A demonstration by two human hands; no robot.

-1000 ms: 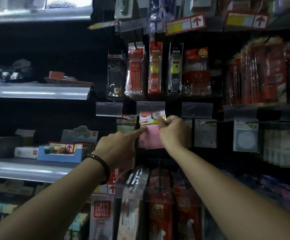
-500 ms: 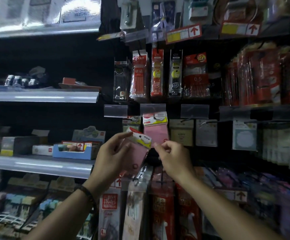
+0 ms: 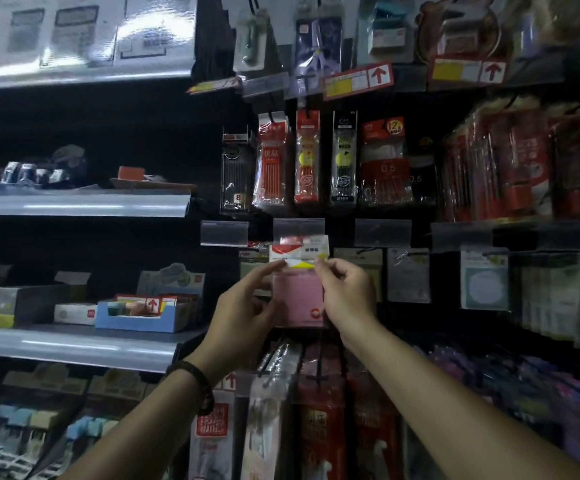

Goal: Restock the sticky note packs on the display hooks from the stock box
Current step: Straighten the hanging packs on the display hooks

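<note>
A pink sticky note pack [image 3: 298, 296] with a white, red and yellow header card is held up flat against the display, just under an empty clear price holder [image 3: 299, 229]. My left hand [image 3: 243, 313] pinches the left end of the header card. My right hand [image 3: 345, 292] pinches its right end. Another pack's header [image 3: 302, 241] shows right behind and above it, on the same hook position. The hook itself is hidden behind the packs. The stock box is not in view.
Pen refill packs [image 3: 307, 157] hang in the row above. Pale sticky note packs [image 3: 408, 275] hang to the right, red packs [image 3: 319, 410] below. Grey shelves [image 3: 80, 204] at left carry a blue display box [image 3: 143, 311] and small cartons.
The pink pack, tilted and lower in my left hand half a second ago, is now raised and upright at the hook. My right hand has moved up to pinch its header.
</note>
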